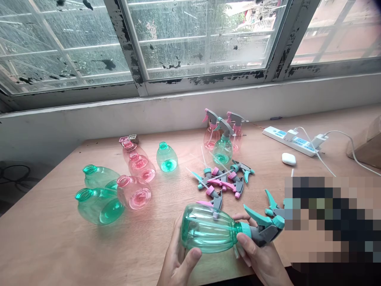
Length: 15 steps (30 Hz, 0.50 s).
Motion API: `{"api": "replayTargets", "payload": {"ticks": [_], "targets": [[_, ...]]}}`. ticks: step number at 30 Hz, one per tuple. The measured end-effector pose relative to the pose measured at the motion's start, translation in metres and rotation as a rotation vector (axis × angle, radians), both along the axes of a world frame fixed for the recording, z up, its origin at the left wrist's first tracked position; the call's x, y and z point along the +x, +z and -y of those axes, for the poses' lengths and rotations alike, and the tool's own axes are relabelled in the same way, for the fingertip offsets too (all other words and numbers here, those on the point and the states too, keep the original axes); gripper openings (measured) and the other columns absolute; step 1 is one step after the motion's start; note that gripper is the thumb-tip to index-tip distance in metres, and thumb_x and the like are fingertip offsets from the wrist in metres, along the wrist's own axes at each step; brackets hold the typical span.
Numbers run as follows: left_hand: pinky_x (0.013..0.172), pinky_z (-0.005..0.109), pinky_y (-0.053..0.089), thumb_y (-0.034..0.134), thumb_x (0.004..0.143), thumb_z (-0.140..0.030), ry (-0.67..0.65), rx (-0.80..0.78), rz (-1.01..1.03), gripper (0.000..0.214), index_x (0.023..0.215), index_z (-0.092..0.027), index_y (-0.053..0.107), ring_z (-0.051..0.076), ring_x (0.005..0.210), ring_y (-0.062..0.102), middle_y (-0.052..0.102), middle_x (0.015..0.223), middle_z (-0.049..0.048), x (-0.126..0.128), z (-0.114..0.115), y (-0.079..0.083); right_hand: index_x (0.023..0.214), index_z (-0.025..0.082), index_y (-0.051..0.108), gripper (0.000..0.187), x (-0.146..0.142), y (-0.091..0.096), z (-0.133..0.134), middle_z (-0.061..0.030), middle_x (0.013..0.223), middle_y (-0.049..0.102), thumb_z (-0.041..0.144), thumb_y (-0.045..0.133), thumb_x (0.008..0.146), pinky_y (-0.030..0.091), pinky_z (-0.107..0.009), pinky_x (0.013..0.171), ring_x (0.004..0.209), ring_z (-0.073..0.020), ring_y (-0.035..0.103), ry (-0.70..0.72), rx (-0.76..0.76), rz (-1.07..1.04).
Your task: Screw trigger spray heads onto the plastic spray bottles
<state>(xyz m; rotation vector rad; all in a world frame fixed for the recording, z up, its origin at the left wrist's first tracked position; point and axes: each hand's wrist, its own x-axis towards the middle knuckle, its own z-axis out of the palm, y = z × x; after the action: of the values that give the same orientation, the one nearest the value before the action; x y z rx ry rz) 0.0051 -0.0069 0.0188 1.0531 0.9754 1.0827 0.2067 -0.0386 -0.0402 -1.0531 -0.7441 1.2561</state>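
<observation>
Near the table's front edge I hold a green spray bottle (208, 230) lying sideways, its grey and teal trigger head (263, 230) pointing right. My left hand (181, 254) is wrapped round the bottle's base end, thumb in front. With my right hand (256, 254) I grip the teal collar at the neck, thumb on top of it. A thin dip tube shows inside the clear green body. Just behind the bottle lies a pile of loose pink, teal and grey trigger heads (223, 180). Another teal trigger head (272, 206) lies to the right, partly hidden.
Open pink bottles (133, 192) and green bottles (99, 206) stand or lie at left, with one green bottle (167, 159) apart. Three assembled spray bottles (222, 149) stand behind the pile. A power strip (290, 141), white earbud case (288, 159) and cardboard box (366, 143) are at right.
</observation>
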Motion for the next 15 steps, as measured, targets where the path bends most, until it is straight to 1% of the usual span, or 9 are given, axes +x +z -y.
{"api": "replayTargets", "payload": {"ticks": [5,9,12,15], "targets": [[0.127,0.043,0.037,0.089,0.082,-0.047,0.035,-0.044,-0.033,0.072,0.148,-0.029,0.066,0.037,0.153,0.047,0.062,0.159,0.0076,0.001,0.002,0.0,0.117,0.02,0.066,0.045,-0.001,0.007,-0.002,0.0124,0.047,0.047,0.054,0.079,0.091,0.035,-0.027,0.05,0.041,-0.0107,0.036,-0.009,0.005,-0.014],[0.127,0.045,0.038,0.087,0.086,-0.04,-0.002,-0.046,-0.016,0.073,0.154,-0.032,0.059,0.037,0.153,0.047,0.06,0.161,0.0064,0.001,0.003,-0.005,0.112,0.02,0.068,0.042,-0.002,0.011,-0.003,0.0116,0.047,0.046,0.056,0.078,0.092,0.035,-0.028,0.051,0.042,-0.011,0.034,0.0,0.002,-0.03],[0.128,0.045,0.035,0.087,0.084,-0.045,-0.029,-0.046,0.005,0.082,0.158,-0.032,0.053,0.037,0.156,0.043,0.054,0.166,0.0077,-0.002,0.003,-0.008,0.113,0.021,0.067,0.043,-0.002,0.011,-0.003,0.0112,0.047,0.047,0.055,0.08,0.09,0.035,-0.028,0.05,0.042,-0.0116,0.037,-0.009,-0.006,-0.013],[0.128,0.046,0.035,0.089,0.077,-0.06,-0.075,-0.039,0.034,0.096,0.159,-0.028,0.052,0.039,0.155,0.043,0.054,0.165,0.0124,-0.004,0.003,-0.008,0.119,0.02,0.065,0.047,-0.002,0.007,-0.002,0.0117,0.048,0.048,0.053,0.081,0.09,0.037,-0.028,0.05,0.041,-0.0109,0.039,-0.009,0.006,-0.02]]}}
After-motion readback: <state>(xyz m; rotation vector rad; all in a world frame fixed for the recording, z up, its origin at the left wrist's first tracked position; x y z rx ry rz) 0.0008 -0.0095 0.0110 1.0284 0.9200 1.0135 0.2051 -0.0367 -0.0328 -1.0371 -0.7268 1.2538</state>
